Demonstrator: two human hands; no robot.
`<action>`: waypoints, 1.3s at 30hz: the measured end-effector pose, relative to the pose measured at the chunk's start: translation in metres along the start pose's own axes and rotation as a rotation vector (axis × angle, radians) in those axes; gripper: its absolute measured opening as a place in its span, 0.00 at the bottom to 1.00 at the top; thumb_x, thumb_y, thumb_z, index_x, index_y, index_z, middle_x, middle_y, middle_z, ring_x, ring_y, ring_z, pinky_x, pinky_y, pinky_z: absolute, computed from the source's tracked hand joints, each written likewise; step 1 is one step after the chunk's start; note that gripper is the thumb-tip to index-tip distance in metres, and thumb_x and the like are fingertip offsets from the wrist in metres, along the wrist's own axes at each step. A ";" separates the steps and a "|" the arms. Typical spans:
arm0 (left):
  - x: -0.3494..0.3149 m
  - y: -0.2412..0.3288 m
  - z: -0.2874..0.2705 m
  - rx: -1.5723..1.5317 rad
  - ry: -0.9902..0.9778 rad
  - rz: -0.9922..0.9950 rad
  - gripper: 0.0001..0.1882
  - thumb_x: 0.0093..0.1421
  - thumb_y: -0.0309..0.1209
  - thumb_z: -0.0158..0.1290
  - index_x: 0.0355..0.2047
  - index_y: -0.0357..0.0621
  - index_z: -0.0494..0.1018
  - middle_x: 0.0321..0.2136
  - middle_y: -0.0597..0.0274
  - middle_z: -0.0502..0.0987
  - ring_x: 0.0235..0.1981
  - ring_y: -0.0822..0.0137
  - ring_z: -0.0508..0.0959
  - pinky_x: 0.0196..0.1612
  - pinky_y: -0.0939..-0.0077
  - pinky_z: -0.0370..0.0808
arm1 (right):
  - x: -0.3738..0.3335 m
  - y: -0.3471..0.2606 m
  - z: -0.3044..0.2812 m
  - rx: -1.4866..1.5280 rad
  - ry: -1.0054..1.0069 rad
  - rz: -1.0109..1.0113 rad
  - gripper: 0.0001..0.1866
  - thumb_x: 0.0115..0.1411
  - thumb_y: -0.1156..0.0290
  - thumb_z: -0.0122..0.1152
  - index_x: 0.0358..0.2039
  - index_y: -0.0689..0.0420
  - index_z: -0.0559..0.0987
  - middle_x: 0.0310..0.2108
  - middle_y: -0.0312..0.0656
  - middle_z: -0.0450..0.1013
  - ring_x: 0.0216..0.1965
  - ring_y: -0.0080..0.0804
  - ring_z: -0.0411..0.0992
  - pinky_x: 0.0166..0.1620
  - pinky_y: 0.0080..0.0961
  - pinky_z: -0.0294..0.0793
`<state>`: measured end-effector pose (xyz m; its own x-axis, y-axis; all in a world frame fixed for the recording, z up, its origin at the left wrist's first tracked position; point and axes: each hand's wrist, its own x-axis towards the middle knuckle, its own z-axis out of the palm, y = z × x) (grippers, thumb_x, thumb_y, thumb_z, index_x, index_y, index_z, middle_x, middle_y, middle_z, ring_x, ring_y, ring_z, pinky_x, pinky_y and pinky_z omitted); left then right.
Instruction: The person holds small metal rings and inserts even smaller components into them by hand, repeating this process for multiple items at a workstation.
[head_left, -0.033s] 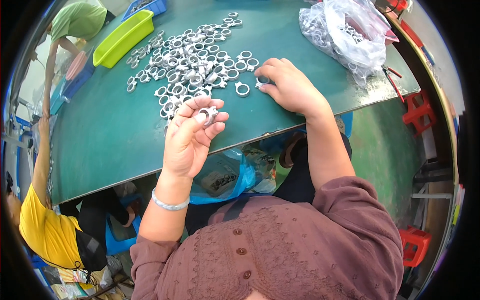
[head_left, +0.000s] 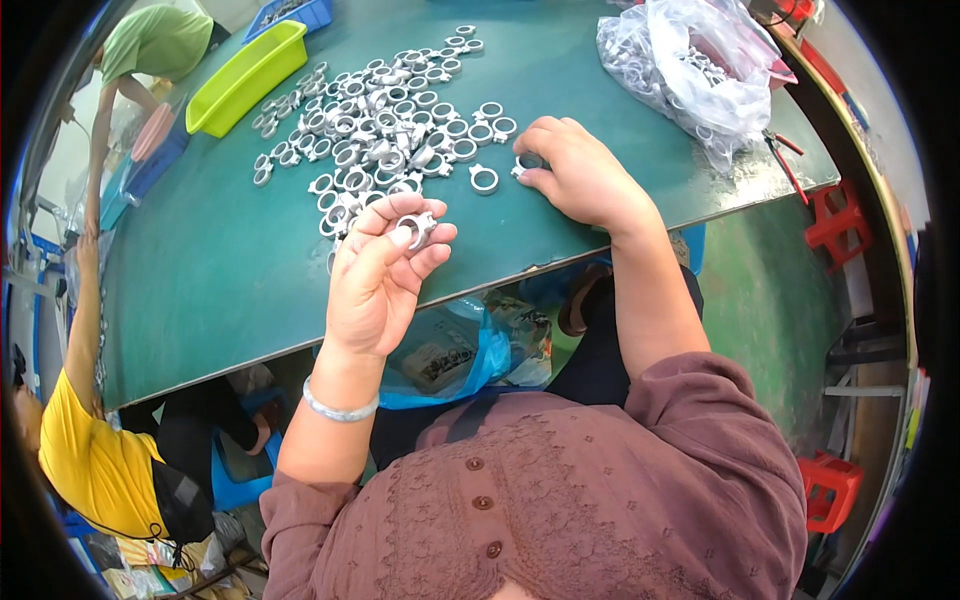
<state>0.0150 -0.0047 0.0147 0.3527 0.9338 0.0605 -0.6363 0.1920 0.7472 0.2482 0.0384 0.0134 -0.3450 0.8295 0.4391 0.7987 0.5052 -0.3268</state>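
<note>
My left hand point(head_left: 375, 270) is raised above the table's near edge, with a small silver metal ring point(head_left: 425, 228) pinched between thumb and fingers. This ring has a little lug on its side. At the right of the pile, my right hand point(head_left: 580, 175) rests low over the tabletop, thumb and fingers closed round another metal ring point(head_left: 520, 168). One loose ring point(head_left: 484, 180) lies just left of that hand. Beyond both hands spreads a heap of similar rings point(head_left: 385, 130), many overlapping.
The green table point(head_left: 210, 300) carries a lime-green tray point(head_left: 250, 80), a clear plastic bag point(head_left: 690, 80) of rings and red-handled pliers point(head_left: 785, 160). Below the near edge hangs a blue bag point(head_left: 440, 350). Red stools point(head_left: 838, 225) stand right; a co-worker in yellow point(head_left: 100, 450) sits left.
</note>
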 end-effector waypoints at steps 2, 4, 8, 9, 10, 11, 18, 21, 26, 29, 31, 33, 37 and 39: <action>0.000 0.000 0.002 0.051 0.018 -0.007 0.11 0.57 0.23 0.46 0.41 0.35 0.67 0.36 0.54 0.73 0.33 0.67 0.76 0.35 0.79 0.75 | 0.000 0.000 -0.002 0.017 0.006 0.005 0.15 0.47 0.73 0.59 0.38 0.61 0.73 0.32 0.42 0.69 0.37 0.41 0.67 0.44 0.30 0.66; -0.002 0.000 0.003 0.101 0.039 -0.010 0.11 0.56 0.23 0.46 0.40 0.35 0.67 0.35 0.55 0.73 0.32 0.68 0.76 0.34 0.81 0.74 | 0.001 -0.006 -0.004 0.035 0.010 0.006 0.14 0.48 0.74 0.59 0.37 0.61 0.72 0.32 0.40 0.70 0.35 0.36 0.68 0.42 0.28 0.67; -0.003 -0.004 0.009 0.386 0.119 0.036 0.10 0.56 0.25 0.49 0.39 0.38 0.69 0.26 0.64 0.72 0.24 0.75 0.71 0.24 0.87 0.66 | 0.004 -0.025 0.001 0.901 -0.058 0.165 0.13 0.52 0.78 0.57 0.39 0.63 0.73 0.32 0.33 0.70 0.34 0.19 0.67 0.39 0.17 0.67; -0.004 -0.004 0.009 0.395 0.114 0.003 0.10 0.56 0.26 0.49 0.39 0.38 0.69 0.24 0.65 0.71 0.22 0.76 0.69 0.23 0.88 0.64 | 0.005 -0.029 0.003 1.146 -0.068 0.084 0.13 0.53 0.79 0.56 0.41 0.63 0.73 0.33 0.32 0.69 0.34 0.15 0.66 0.39 0.14 0.66; -0.005 -0.003 0.010 0.404 0.110 -0.030 0.10 0.57 0.27 0.49 0.39 0.39 0.69 0.22 0.66 0.70 0.20 0.77 0.68 0.22 0.88 0.63 | 0.005 -0.035 0.002 1.104 -0.060 0.004 0.14 0.54 0.80 0.55 0.42 0.62 0.73 0.35 0.34 0.70 0.35 0.18 0.66 0.41 0.15 0.66; -0.005 -0.003 0.012 0.412 0.122 -0.062 0.09 0.58 0.30 0.48 0.38 0.41 0.69 0.19 0.67 0.69 0.18 0.78 0.65 0.19 0.89 0.60 | 0.005 -0.041 0.003 1.170 -0.069 -0.020 0.13 0.54 0.79 0.55 0.42 0.63 0.74 0.36 0.34 0.69 0.36 0.18 0.66 0.41 0.15 0.66; -0.007 -0.002 0.010 0.231 0.038 -0.123 0.09 0.61 0.35 0.45 0.36 0.44 0.70 0.19 0.69 0.69 0.16 0.79 0.65 0.17 0.89 0.60 | 0.000 -0.063 0.016 1.397 -0.116 -0.101 0.13 0.55 0.78 0.54 0.43 0.63 0.73 0.38 0.38 0.69 0.40 0.24 0.68 0.45 0.20 0.67; -0.008 0.000 0.011 0.179 0.029 -0.137 0.09 0.61 0.35 0.45 0.35 0.45 0.70 0.18 0.69 0.69 0.16 0.78 0.66 0.18 0.89 0.60 | 0.000 -0.062 0.020 1.430 -0.117 -0.112 0.13 0.55 0.78 0.53 0.43 0.63 0.73 0.39 0.39 0.70 0.39 0.24 0.68 0.45 0.21 0.67; -0.010 0.000 0.010 0.122 0.024 -0.149 0.08 0.60 0.35 0.47 0.34 0.44 0.71 0.18 0.69 0.69 0.17 0.78 0.66 0.18 0.89 0.60 | 0.000 -0.064 0.019 1.375 -0.056 -0.124 0.13 0.55 0.79 0.53 0.42 0.63 0.73 0.38 0.40 0.70 0.41 0.25 0.68 0.45 0.21 0.67; -0.011 0.000 0.009 0.135 0.076 -0.099 0.09 0.59 0.35 0.48 0.34 0.43 0.71 0.18 0.69 0.69 0.17 0.78 0.66 0.19 0.89 0.60 | 0.001 -0.063 0.014 1.009 0.073 -0.228 0.13 0.55 0.80 0.53 0.42 0.63 0.73 0.37 0.39 0.71 0.41 0.25 0.69 0.44 0.21 0.68; -0.012 -0.002 0.010 0.143 0.148 -0.063 0.09 0.59 0.35 0.49 0.34 0.42 0.72 0.17 0.70 0.69 0.17 0.78 0.66 0.19 0.88 0.61 | 0.000 -0.063 0.013 0.990 0.101 -0.191 0.12 0.55 0.81 0.53 0.42 0.64 0.73 0.37 0.39 0.72 0.40 0.24 0.70 0.44 0.19 0.69; -0.012 -0.003 0.010 0.149 0.143 -0.056 0.10 0.59 0.35 0.48 0.34 0.42 0.72 0.18 0.69 0.70 0.17 0.78 0.67 0.19 0.88 0.61 | -0.001 -0.062 0.015 1.053 0.087 -0.142 0.12 0.55 0.81 0.53 0.42 0.64 0.73 0.36 0.39 0.72 0.39 0.24 0.70 0.43 0.19 0.69; -0.013 -0.002 0.011 0.115 0.122 -0.067 0.11 0.61 0.37 0.45 0.34 0.42 0.72 0.20 0.67 0.73 0.18 0.77 0.69 0.19 0.88 0.62 | -0.001 -0.060 0.017 1.238 0.014 0.004 0.12 0.55 0.81 0.52 0.41 0.66 0.73 0.36 0.39 0.72 0.38 0.23 0.71 0.43 0.18 0.70; -0.013 -0.002 0.009 0.113 0.106 -0.065 0.12 0.61 0.37 0.44 0.34 0.42 0.72 0.21 0.66 0.73 0.18 0.77 0.70 0.19 0.87 0.63 | 0.000 -0.060 0.016 1.281 0.006 0.027 0.11 0.55 0.81 0.53 0.40 0.65 0.74 0.35 0.37 0.72 0.37 0.21 0.70 0.42 0.17 0.70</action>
<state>0.0178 -0.0198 0.0182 0.3128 0.9482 -0.0563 -0.5307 0.2236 0.8175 0.1924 0.0120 0.0191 -0.3313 0.8435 0.4228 -0.2390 0.3585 -0.9024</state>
